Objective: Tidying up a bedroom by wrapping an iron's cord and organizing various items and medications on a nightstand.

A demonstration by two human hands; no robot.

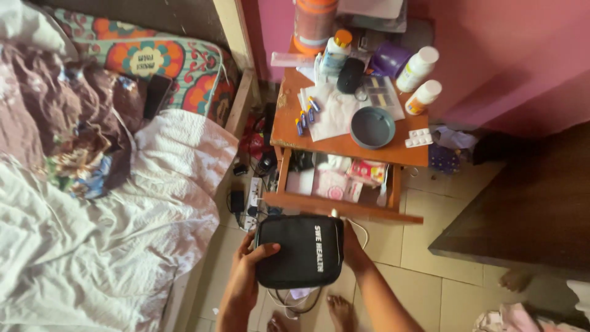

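You've got the black zip pouch (300, 251) up in both hands, in front of the open drawer (342, 184) of the small wooden nightstand, over the tiled floor (424, 246). Your left hand (249, 270) clamps its left edge, thumb lying across the front face; your right hand (351, 243) grips the right edge, fingers mostly hidden behind it. The pouch is a rounded rectangle, its long axis running roughly left to right and tilted slightly, front panel facing up at you. A line of white lettering runs down near its right edge, turned sideways. A thin white cable (295, 301) hangs below it.

On the surface (289, 123) above: two white bottles (418, 69) with orange caps at the right, one (423, 97) lying nearer you, a flat blister pack of white pills (418, 138) at the front right corner, a grey round bowl (372, 127), a purple cup (389, 59), small blue-and-yellow tubes (306, 114) on white paper, and a tall orange-banded container (314, 24) at the back. In the drawer sit pink and white packets (344, 179). To your left lies the bed (92, 233) with crumpled white sheets and a floral pillow (147, 60).
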